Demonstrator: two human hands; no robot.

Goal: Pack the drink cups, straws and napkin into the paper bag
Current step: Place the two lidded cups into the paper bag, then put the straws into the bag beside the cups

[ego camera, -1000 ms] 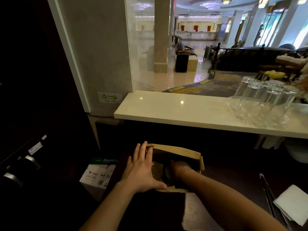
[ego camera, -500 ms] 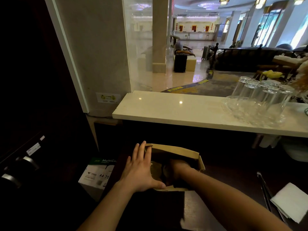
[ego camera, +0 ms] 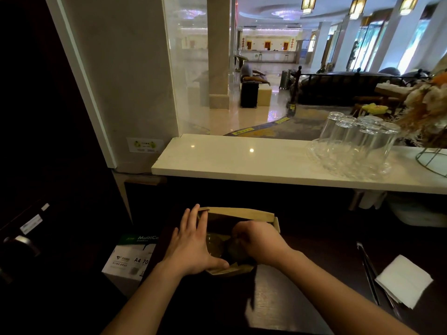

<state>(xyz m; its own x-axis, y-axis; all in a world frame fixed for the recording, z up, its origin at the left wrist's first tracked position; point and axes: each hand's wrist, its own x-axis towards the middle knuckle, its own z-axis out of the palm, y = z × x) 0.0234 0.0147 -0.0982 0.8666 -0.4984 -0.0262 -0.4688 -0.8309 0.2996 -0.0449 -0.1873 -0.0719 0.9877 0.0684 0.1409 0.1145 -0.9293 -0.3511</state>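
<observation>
An open brown paper bag stands on the dark counter in front of me. My left hand lies flat against the bag's left side, fingers spread, with the thumb along the near rim. My right hand reaches into the bag from the right, its fingers curled over a dark drink cup. A second cup with a clear lid sits in the bag beside it. A white napkin lies on the counter at the right. Two dark straws lie along the napkin's left edge.
A white stone ledge runs above the counter and carries upturned glasses on a glass tray and a wire vase. A box of A4 paper sits low at the left. Dark cabinets fill the left side.
My right hand has come up a little inside the bag, so its knuckles now show. My left hand stays against the bag's side.
</observation>
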